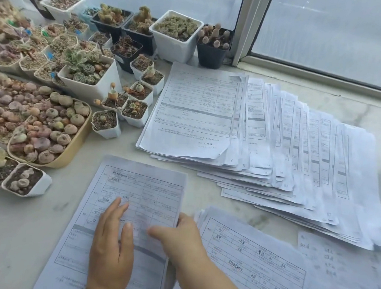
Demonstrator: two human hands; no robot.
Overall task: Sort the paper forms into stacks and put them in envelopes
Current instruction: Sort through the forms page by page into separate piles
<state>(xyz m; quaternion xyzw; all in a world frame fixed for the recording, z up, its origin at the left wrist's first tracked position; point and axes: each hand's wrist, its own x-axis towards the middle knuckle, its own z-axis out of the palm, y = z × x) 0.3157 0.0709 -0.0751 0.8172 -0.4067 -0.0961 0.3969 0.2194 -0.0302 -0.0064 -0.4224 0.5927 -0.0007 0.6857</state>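
Down near the front of the pale marble tabletop (16, 232), the left hand (112, 248) lies flat with straight fingers on a white printed paper form (139, 190). Just beside it, the right hand (177, 233) grips that form's right edge, thumb on top. Farther back, a big fanned-out pile of white forms (276, 147) sits near many small pots of little plants (87, 75).

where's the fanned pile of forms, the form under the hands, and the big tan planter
fanned pile of forms (276, 149), head view, on the overlapped sheets mid-pile
form under the hands (139, 186), head view, on its bare upper half
tan planter (74, 145), head view, on its outer right wall
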